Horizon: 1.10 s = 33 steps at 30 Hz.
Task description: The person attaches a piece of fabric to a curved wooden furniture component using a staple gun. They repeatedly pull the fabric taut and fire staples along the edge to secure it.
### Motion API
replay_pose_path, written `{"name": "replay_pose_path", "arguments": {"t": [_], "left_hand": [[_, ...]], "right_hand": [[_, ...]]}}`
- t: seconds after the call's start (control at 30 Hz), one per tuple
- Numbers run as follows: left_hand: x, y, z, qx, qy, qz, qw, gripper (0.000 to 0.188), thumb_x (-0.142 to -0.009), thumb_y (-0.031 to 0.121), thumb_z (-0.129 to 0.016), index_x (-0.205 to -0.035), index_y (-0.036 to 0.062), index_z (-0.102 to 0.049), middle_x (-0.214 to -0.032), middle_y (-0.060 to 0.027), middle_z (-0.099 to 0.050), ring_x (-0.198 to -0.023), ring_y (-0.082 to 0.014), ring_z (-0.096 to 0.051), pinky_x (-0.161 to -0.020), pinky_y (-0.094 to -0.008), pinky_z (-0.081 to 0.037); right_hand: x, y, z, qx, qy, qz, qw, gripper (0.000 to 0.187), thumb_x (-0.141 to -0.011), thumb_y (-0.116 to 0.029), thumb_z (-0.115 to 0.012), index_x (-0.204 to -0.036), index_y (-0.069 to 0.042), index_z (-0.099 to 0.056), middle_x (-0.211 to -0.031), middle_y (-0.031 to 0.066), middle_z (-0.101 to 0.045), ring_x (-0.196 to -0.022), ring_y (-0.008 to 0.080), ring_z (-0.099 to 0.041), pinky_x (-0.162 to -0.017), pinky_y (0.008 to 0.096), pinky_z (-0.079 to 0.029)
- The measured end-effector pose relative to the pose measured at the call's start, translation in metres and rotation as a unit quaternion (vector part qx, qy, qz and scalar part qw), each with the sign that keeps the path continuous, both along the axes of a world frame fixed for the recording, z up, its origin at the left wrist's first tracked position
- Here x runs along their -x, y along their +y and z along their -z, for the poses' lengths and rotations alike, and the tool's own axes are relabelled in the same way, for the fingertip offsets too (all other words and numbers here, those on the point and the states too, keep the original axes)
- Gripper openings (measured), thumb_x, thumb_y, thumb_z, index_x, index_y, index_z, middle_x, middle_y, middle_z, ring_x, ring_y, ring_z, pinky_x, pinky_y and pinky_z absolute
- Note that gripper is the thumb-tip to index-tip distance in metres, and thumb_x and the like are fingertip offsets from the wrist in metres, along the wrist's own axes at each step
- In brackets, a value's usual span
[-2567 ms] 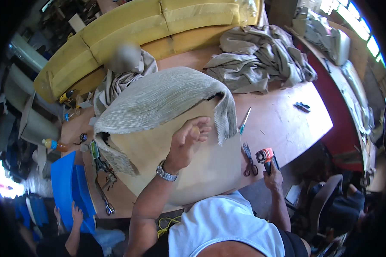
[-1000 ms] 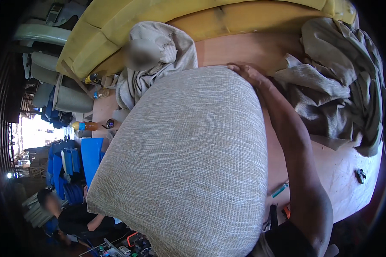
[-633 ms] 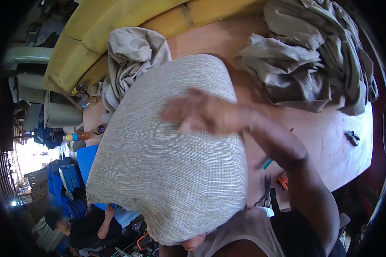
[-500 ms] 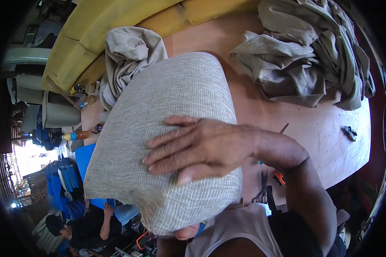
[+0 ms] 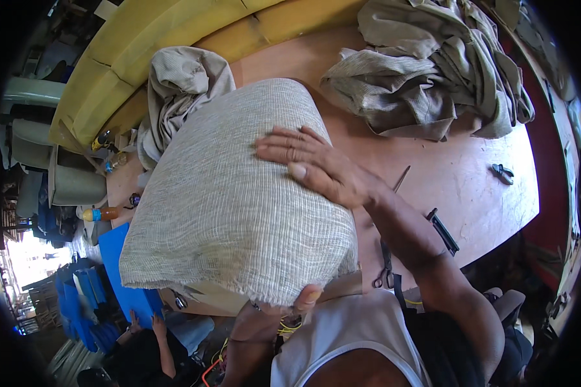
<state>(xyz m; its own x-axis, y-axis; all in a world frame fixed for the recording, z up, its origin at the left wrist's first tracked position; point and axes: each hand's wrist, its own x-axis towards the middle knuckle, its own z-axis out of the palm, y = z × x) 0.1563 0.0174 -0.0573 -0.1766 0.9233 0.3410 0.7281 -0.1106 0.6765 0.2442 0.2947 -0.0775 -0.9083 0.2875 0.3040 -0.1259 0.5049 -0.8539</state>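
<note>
A light beige woven fabric (image 5: 213, 193) drapes over a bulky cushion-shaped form on the table (image 5: 471, 168). My right hand (image 5: 316, 164) lies flat on the upper right of this fabric, fingers stretched out and holding nothing. At the frayed near edge is my left hand (image 5: 300, 300), its thumb showing beside the cloth and its fingers mostly hidden beneath; it grips that edge. By my right forearm lie dark scissors (image 5: 386, 266), a thin pointed rod (image 5: 402, 178) and a long black tool (image 5: 443, 232) of unclear kind.
Crumpled beige cloth (image 5: 426, 90) is heaped at the far right, with another bundle (image 5: 181, 84) far left. Yellow foam (image 5: 129, 45) curves along the back. Pliers (image 5: 502, 173) lie right; a bottle (image 5: 101, 213) and blue panel (image 5: 126, 258) are left. A co-worker's hands (image 5: 150, 321) touch the panel.
My right hand has slid up and away across the fabric. My left hand has come into fuller view at the near edge, and the fabric's near edge sits higher.
</note>
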Motion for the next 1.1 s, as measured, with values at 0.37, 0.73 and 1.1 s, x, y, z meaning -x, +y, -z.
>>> {"name": "replay_pose_path", "arguments": {"t": [0.37, 0.73, 1.1], "left_hand": [[-0.001, 0.057, -0.012, -0.244, 0.105, -0.059, 0.962, 0.03, -0.086, 0.022, -0.064, -0.103, -0.0011, -0.073, -0.105, -0.018, -0.073, -0.095, -0.0389, -0.067, -0.089, -0.0513, -0.049], [0.014, 0.025, -0.015, -0.32, 0.083, 0.0, 0.944, 0.018, -0.091, 0.023, -0.066, -0.088, 0.0058, -0.071, -0.08, -0.0138, -0.071, -0.07, -0.0335, -0.068, -0.064, -0.044, -0.054], [0.002, -0.051, 0.011, -0.299, -0.052, -0.12, 0.945, 0.023, -0.096, 0.017, -0.056, -0.094, -0.0025, -0.069, -0.086, -0.0175, -0.07, -0.075, -0.0333, -0.067, -0.068, -0.0427, -0.051]], "right_hand": [[-0.024, -0.095, 0.078, 0.53, 0.109, 0.197, 0.817, 0.072, -0.108, -0.057, -0.024, -0.153, -0.003, -0.038, -0.152, 0.0172, -0.046, -0.14, 0.026, -0.043, -0.12, 0.0395, -0.03], [-0.039, -0.205, 0.078, 0.629, 0.144, 0.148, 0.749, 0.076, -0.105, -0.063, -0.026, -0.156, -0.007, -0.033, -0.155, 0.0166, -0.043, -0.141, 0.0294, -0.044, -0.118, 0.0422, -0.035], [-0.029, -0.26, 0.097, 0.778, 0.162, 0.053, 0.605, 0.079, -0.101, -0.068, -0.028, -0.154, -0.01, -0.036, -0.15, 0.0161, -0.048, -0.136, 0.0348, -0.048, -0.115, 0.051, -0.039]]}}
